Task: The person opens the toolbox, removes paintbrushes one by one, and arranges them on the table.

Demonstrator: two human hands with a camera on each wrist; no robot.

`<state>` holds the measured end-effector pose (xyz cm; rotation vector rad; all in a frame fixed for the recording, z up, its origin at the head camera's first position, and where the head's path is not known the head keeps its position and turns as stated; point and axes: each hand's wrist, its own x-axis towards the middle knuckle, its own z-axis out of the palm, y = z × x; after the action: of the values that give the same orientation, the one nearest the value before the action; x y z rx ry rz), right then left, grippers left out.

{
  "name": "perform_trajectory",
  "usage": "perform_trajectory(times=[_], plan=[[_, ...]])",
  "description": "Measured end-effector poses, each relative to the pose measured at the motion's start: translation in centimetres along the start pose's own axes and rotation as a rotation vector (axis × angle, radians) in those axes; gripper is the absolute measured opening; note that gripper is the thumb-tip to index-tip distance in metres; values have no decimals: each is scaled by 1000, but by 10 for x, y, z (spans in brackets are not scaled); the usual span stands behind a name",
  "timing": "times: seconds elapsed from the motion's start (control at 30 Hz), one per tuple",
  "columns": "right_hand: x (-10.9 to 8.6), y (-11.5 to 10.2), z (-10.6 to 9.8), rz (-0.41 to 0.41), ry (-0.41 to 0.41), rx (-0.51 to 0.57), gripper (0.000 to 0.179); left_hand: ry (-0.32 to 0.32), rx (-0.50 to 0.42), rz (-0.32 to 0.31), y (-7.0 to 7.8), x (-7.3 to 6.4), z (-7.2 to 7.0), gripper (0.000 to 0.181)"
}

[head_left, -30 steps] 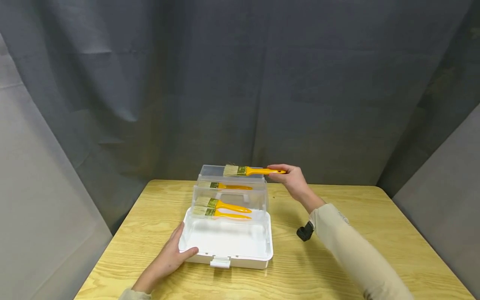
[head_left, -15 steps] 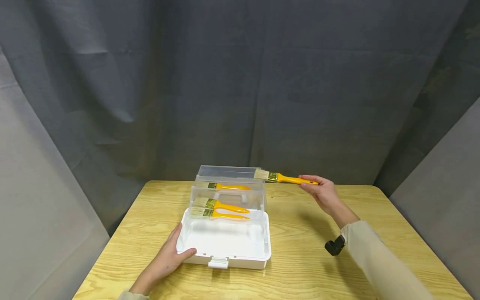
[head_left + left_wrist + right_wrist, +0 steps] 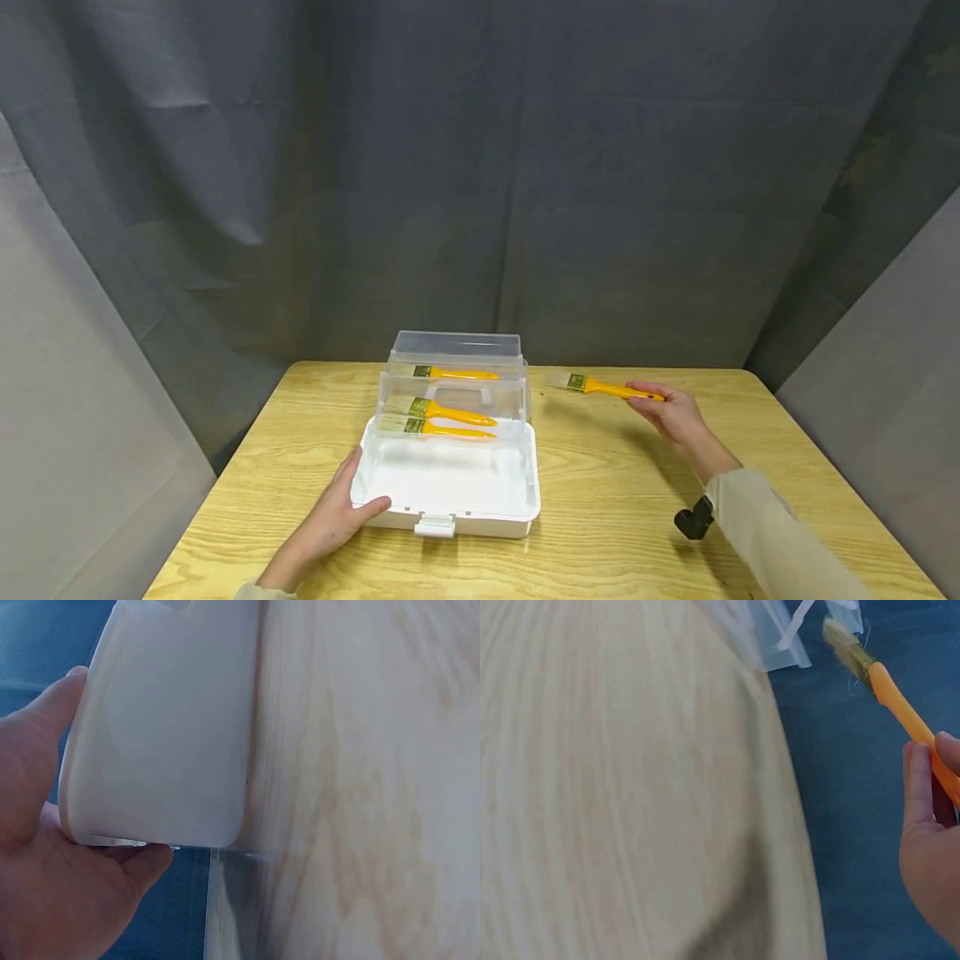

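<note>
My right hand pinches the end of a paintbrush's yellow handle, holding the paintbrush above the table to the right of the box, its bristles pointing left. A white storage box stands with its lid back and its clear tiers raised. My left hand grips its front left corner, thumb at the front rim and fingers along the side; the left wrist view shows the hand round the box wall. Two brushes lie in the lower tier, and another brush in the upper one.
The wooden table holds the box left of its middle. Behind the table hangs a dark grey curtain, with lighter panels at both sides. A black wrist camera sticks out under my right sleeve.
My right hand has carried the paintbrush right and down, from above the box's tiers to above the table beside it. My left hand keeps its hold on the box.
</note>
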<state>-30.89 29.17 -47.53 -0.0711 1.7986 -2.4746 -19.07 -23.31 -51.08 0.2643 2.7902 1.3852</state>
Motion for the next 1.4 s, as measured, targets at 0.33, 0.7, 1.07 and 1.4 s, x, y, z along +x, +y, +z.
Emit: perform_trajectory(times=[0.33,0.7,1.07,1.4], plan=[[-2,21,-14,15,24,-111,33,-2,19,-17,0,0,0,101],[-6,37,-22,37,53,-102,41,-1,21,-26,2,0,0,101],[-10,50,-18,61,65,-354,44,-8,37,-50,4,-3,-1,102],[-21,47,-2,291,-159,-410,48,3,6,-39,4,-1,1,101]])
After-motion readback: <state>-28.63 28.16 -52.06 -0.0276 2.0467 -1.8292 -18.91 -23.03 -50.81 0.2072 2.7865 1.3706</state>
